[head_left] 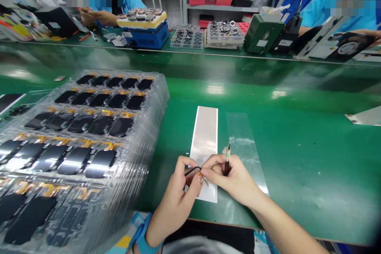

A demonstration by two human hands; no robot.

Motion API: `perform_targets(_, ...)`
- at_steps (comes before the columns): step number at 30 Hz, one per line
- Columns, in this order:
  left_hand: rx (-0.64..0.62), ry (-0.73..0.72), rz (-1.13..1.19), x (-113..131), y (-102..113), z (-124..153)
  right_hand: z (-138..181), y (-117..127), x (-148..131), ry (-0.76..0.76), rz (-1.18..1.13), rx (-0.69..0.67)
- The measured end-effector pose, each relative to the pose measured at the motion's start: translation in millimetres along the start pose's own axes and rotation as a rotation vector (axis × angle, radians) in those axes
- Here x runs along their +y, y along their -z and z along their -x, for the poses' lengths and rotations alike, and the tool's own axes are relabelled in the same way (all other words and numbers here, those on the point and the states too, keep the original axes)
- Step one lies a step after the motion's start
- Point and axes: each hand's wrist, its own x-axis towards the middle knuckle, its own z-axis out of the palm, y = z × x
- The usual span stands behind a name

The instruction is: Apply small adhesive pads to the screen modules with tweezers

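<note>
My left hand (178,192) and my right hand (229,178) are close together above the green bench. Between my fingers is a small black part with a thin gold flex ribbon (198,174), pinched by my left hand. My right hand grips a slim dark tool (227,162) with pale green tape near its tip, which points upward. Under my hands lies a white film strip (205,135), and a clear film strip (242,143) lies to its right. On my left sits a stack of clear trays (89,127) holding rows of black modules with orange flex cables.
A blue band (143,232) circles my left wrist. Across the bench, a co-worker's hands (89,16) rest near a blue machine (145,35). Trays of small parts (224,35), a green box (263,33) and shelves stand behind.
</note>
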Motion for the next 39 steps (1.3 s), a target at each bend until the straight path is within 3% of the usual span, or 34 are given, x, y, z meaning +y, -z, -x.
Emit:
perform_targets(18,-0.069,0.039,0.199,1,-4,-5,7,-13,3,0.123,0.101,0.186)
perform_targets(29,-0.063,0.043,0.097,2,-3,-7,5,-11,8,0.068,0.071,0.176)
perform_targets(31,-0.06,0.048,0.023,3,1,-2,4,-5,4,0.1,0.092,0.188)
perform_targets(34,-0.035,-0.006,-0.295,5,12,11,4,8,-4,0.26,0.156,0.331)
perform_targets(36,-0.044,-0.108,-0.545,6,18,18,4,13,-6,0.353,0.208,0.44)
perform_targets(39,-0.13,-0.282,-0.78,6,22,19,4,11,0,0.336,0.213,0.495)
